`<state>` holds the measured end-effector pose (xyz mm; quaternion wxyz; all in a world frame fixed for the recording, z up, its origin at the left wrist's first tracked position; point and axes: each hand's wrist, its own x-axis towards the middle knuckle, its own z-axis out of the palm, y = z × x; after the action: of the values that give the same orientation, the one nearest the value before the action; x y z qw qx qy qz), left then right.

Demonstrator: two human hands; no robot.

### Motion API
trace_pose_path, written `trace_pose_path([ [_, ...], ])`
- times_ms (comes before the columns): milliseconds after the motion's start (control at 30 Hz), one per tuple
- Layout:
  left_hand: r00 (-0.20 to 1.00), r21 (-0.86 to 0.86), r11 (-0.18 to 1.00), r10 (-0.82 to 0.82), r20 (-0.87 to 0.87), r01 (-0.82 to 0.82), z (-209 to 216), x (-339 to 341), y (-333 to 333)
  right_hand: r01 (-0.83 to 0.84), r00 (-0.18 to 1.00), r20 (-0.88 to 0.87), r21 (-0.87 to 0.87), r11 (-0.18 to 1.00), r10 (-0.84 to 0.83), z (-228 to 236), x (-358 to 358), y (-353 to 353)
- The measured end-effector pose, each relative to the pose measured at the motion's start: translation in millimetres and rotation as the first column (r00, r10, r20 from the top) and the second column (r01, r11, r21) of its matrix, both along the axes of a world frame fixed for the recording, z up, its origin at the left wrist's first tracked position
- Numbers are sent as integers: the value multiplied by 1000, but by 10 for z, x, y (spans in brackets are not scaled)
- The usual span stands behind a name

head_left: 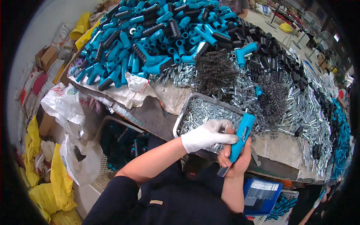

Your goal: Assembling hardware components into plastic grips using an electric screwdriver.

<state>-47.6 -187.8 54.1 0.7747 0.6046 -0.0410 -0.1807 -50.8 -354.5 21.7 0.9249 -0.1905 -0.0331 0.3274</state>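
Note:
In front of me my right hand (240,161), bare, is wrapped round a teal plastic handle (245,125). A thin metal pin pokes out of its upper end, and a flat metal piece (223,171) sticks out below. My left hand (210,134) wears a white glove with bare fingertips. Its thumb and fingers are closed against the handle's side, beside a slot showing metal parts; anything small between them is hidden. Both hands are over the near right side of a grey tray (177,125) full of small metal pins (202,112).
Teal handles (123,41), many with black grips, are heaped at the back left. Dark springs (215,71), black sleeves (262,41) and metal rods (307,123) cover the right side. Below the table edge stand a crate (99,176) and a blue folder (260,197). Another person's arm (317,204) shows at lower right.

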Motion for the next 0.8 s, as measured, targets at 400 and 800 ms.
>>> trace_pose_path([
  [400, 908, 156, 897, -392, -150, 413, 1, -62, -422, 461, 884, 247, -310, 831, -398, 208, 213, -140],
  [800, 681, 649, -246, -76, 728, -720, 355, 1957, 691, 149, 988, 11, -299, 943, -152, -319, 260, -15],
])
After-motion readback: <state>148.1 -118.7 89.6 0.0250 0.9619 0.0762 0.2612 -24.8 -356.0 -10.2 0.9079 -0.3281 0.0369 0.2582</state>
